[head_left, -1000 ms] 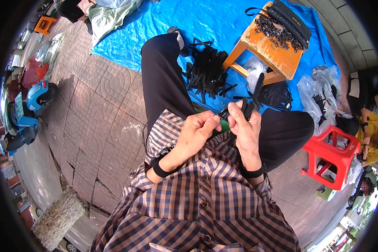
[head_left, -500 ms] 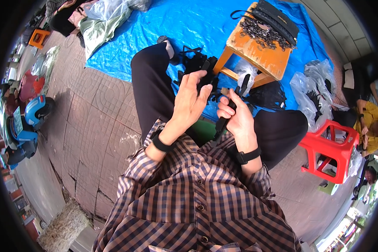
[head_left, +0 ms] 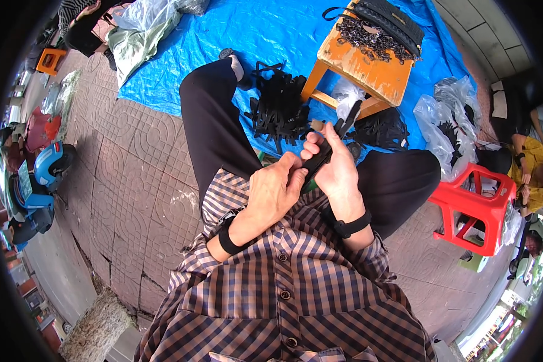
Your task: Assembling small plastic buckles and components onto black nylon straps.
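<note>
My right hand [head_left: 336, 169] is wrapped round a few long black straps [head_left: 348, 119], which stick up past its fingers and slant down to the left. Against their lower part my left hand [head_left: 274, 188] is closed, thumb and fingers pinching the straps just below the right hand. The fingers partly hide how many straps there are. Beyond my hands, between my knees, a loose heap of similar black straps [head_left: 277, 113] lies on a blue tarp [head_left: 253, 36]. Another black bundle [head_left: 380, 130] in thin plastic lies right of it.
A worn wooden stool [head_left: 398, 84] on the tarp bears dark metal chains [head_left: 371, 43] and a black quilted purse [head_left: 395, 23]. Clear plastic bags [head_left: 437, 130] and a red plastic stool [head_left: 495, 211] are at my right. Other people sit nearby; a blue scooter [head_left: 45, 166] stands far left.
My left hand has come down from above the strap heap to the straps in my right hand and closed there. The heap shows more fully now.
</note>
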A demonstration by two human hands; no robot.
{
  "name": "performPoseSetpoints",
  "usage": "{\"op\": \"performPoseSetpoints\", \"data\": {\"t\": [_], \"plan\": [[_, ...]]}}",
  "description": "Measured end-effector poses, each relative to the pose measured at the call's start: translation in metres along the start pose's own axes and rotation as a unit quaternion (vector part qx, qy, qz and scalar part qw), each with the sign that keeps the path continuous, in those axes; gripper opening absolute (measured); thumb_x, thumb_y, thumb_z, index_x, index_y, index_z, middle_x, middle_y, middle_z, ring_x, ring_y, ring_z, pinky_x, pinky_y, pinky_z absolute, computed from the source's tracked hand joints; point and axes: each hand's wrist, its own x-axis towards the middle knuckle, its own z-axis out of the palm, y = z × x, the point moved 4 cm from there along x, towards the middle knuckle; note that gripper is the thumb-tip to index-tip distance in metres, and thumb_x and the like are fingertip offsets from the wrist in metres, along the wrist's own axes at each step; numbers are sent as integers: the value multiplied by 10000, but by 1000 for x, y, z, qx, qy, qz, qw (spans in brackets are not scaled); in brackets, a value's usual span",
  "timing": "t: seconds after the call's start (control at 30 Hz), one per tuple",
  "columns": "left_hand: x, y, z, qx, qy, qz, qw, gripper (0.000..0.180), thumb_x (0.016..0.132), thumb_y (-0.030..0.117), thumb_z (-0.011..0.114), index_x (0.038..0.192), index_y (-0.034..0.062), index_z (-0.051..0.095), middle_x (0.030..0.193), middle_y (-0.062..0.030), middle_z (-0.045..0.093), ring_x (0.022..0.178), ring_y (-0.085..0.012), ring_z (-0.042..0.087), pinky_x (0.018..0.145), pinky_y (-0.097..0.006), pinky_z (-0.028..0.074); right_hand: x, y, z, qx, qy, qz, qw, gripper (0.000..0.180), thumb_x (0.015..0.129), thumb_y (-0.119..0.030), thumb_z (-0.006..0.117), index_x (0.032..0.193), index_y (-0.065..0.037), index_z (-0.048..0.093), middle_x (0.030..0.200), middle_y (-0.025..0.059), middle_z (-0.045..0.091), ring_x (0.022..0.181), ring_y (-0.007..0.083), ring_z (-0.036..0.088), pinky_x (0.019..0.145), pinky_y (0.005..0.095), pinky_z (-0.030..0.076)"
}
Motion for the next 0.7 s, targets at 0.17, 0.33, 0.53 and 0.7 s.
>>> {"op": "performPoseSetpoints", "data": {"t": [0.17,0.33,0.53,0.7], "plan": [[-6,-17,-6,-90,-24,26,995,51,819,61,580,826,21,548,721,-62,534,670,-132,536,607,-264,415,-6,7,-1,-66,-9,28,997,329,864,-367,585,910,-43,546,756,68,591,666,163,542,628,314,463],[-17,-41,-10,-357,-73,-119,924,81,823,63,551,749,40,576,957,-7,570,778,-59,494,674,-239,394,-16,20,-11,-205,21,63,976,364,864,-401,572,931,-43,560,746,67,584,578,135,528,498,261,439],[-4,-30,-16,-554,-45,-136,820,113,856,82,459,831,66,568,1104,-81,606,844,-113,565,698,-253,429,-16,30,-7,-179,-58,134,973,260,939,-289,461,975,-49,555,659,-4,487,383,38,312,346,170,244],[10,-3,-11,-524,-40,-32,850,35,892,12,470,915,17,496,944,-100,596,858,-136,603,763,-274,504,-10,27,-1,-97,-29,141,985,183,917,-223,475,879,-54,533,575,-24,411,376,31,291,347,176,233]]}}
